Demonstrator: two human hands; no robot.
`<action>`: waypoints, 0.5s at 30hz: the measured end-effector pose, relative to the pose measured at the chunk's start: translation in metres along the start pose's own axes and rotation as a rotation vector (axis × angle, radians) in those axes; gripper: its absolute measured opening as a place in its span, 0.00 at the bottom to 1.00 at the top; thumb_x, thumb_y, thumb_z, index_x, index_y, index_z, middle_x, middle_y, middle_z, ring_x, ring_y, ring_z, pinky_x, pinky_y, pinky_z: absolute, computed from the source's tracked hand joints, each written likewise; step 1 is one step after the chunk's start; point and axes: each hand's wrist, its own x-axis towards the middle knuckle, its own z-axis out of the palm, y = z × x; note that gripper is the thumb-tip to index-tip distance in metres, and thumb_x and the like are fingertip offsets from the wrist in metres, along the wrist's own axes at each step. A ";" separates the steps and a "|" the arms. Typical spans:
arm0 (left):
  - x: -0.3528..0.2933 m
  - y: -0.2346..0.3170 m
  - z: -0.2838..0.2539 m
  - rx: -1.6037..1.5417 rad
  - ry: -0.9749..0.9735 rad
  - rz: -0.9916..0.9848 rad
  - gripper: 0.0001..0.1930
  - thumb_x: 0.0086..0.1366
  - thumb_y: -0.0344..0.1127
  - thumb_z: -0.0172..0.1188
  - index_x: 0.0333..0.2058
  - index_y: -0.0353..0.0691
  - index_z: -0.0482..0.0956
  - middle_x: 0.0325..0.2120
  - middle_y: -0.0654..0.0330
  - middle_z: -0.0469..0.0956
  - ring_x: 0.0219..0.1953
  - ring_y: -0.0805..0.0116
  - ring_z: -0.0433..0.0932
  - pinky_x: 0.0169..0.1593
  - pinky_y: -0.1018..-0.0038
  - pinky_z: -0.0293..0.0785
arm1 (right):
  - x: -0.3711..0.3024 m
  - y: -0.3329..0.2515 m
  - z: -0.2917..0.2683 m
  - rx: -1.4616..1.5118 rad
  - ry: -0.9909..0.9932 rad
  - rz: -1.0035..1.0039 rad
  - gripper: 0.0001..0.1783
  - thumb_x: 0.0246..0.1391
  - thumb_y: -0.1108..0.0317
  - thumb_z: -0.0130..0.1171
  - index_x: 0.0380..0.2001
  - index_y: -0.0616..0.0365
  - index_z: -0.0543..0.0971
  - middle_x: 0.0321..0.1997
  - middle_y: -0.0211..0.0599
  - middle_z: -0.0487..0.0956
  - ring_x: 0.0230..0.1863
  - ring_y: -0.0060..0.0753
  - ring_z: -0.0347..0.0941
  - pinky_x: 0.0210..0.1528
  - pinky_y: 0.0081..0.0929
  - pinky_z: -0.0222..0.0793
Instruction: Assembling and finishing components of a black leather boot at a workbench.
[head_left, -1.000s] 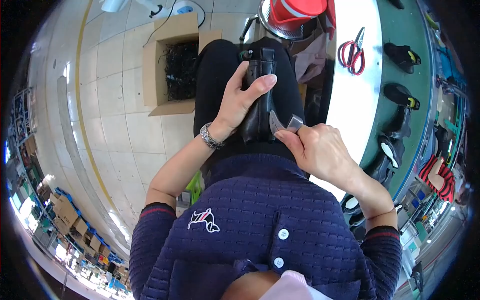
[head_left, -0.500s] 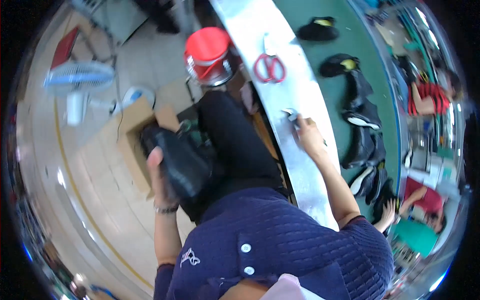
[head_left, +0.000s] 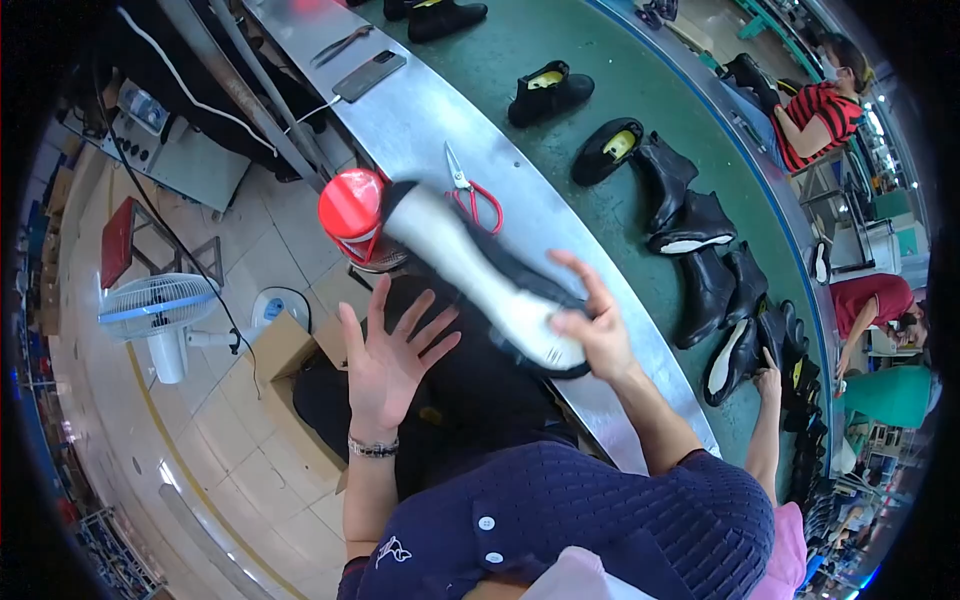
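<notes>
My right hand (head_left: 598, 335) grips one end of a black boot (head_left: 477, 272), thumb on its white sole. The sole faces up, and the boot is blurred by motion, slanting over my lap and the metal ledge (head_left: 440, 110). Left of it, my left hand (head_left: 392, 365) is open, palm showing and fingers spread, apart from the boot. Beyond the boot, red-handled scissors (head_left: 470, 190) lie on the ledge, partly hidden by it. A clear container with a red lid (head_left: 352, 203) stands beside the ledge, near the boot's far end.
Several black boots (head_left: 695, 220) stand or lie on the green belt (head_left: 545, 165) to the right. A co-worker's hand (head_left: 768, 380) touches one of them. A phone (head_left: 370, 75) with a cable lies farther along the ledge. At left are a cardboard box (head_left: 285, 435) and a fan (head_left: 160, 308).
My left hand has let go of a black boot at my lap and opened. My right hand has left the ledge and now holds a boot, sole up. The view has shifted.
</notes>
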 end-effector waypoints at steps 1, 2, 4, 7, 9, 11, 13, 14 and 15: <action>-0.001 0.000 0.014 0.101 0.117 0.029 0.36 0.68 0.68 0.32 0.67 0.52 0.51 0.61 0.44 0.61 0.63 0.38 0.61 0.62 0.44 0.60 | 0.009 0.002 -0.010 -0.079 0.136 -0.082 0.36 0.49 0.73 0.65 0.62 0.60 0.64 0.64 0.37 0.66 0.56 0.28 0.70 0.59 0.25 0.65; -0.004 0.002 0.007 0.120 0.092 0.043 0.36 0.69 0.66 0.31 0.69 0.53 0.45 0.64 0.42 0.56 0.64 0.36 0.59 0.62 0.45 0.60 | 0.023 0.001 -0.017 -0.157 0.264 -0.159 0.33 0.52 0.70 0.64 0.61 0.60 0.66 0.63 0.37 0.67 0.56 0.27 0.70 0.58 0.24 0.64; -0.012 0.007 -0.002 0.148 0.123 0.054 0.34 0.71 0.63 0.33 0.68 0.53 0.46 0.63 0.46 0.58 0.62 0.39 0.63 0.61 0.46 0.63 | 0.060 -0.010 -0.028 -0.138 0.421 -0.221 0.31 0.54 0.66 0.62 0.60 0.61 0.68 0.60 0.39 0.70 0.55 0.27 0.70 0.58 0.25 0.63; -0.017 0.009 -0.008 0.181 0.134 0.040 0.33 0.71 0.61 0.33 0.68 0.50 0.46 0.64 0.46 0.57 0.62 0.39 0.63 0.61 0.47 0.64 | 0.131 -0.015 -0.060 -0.345 0.616 -0.434 0.31 0.55 0.63 0.61 0.60 0.61 0.67 0.57 0.44 0.72 0.54 0.29 0.70 0.57 0.24 0.63; -0.018 0.009 -0.010 0.184 0.114 0.037 0.32 0.72 0.59 0.32 0.68 0.50 0.45 0.65 0.43 0.53 0.63 0.38 0.61 0.61 0.47 0.62 | 0.175 -0.010 -0.086 -0.532 0.708 -0.438 0.34 0.56 0.55 0.59 0.62 0.59 0.65 0.54 0.48 0.75 0.53 0.35 0.73 0.57 0.27 0.64; -0.020 0.009 -0.013 0.187 0.094 0.039 0.32 0.73 0.58 0.31 0.69 0.49 0.43 0.66 0.41 0.49 0.64 0.36 0.58 0.62 0.46 0.61 | 0.202 -0.001 -0.116 -0.704 0.701 -0.218 0.39 0.55 0.47 0.57 0.63 0.58 0.63 0.48 0.51 0.79 0.49 0.44 0.76 0.55 0.33 0.66; -0.022 0.009 -0.015 0.204 0.094 0.055 0.31 0.73 0.57 0.32 0.68 0.47 0.45 0.66 0.41 0.51 0.63 0.37 0.60 0.62 0.48 0.62 | 0.206 0.007 -0.136 -0.846 0.667 0.026 0.40 0.50 0.41 0.59 0.59 0.57 0.67 0.36 0.49 0.83 0.43 0.52 0.79 0.51 0.40 0.70; -0.026 0.009 -0.017 0.200 0.102 0.063 0.31 0.73 0.57 0.32 0.68 0.47 0.45 0.66 0.41 0.51 0.63 0.37 0.60 0.62 0.48 0.62 | 0.204 0.016 -0.139 -0.848 0.655 0.027 0.40 0.50 0.41 0.59 0.59 0.57 0.67 0.36 0.49 0.83 0.43 0.52 0.79 0.51 0.40 0.70; -0.029 0.009 -0.018 0.213 0.117 0.064 0.32 0.73 0.57 0.34 0.68 0.46 0.47 0.65 0.43 0.54 0.62 0.40 0.62 0.61 0.49 0.63 | 0.202 0.025 -0.142 -1.125 0.682 0.013 0.38 0.49 0.41 0.59 0.56 0.56 0.70 0.35 0.48 0.83 0.43 0.52 0.79 0.50 0.42 0.70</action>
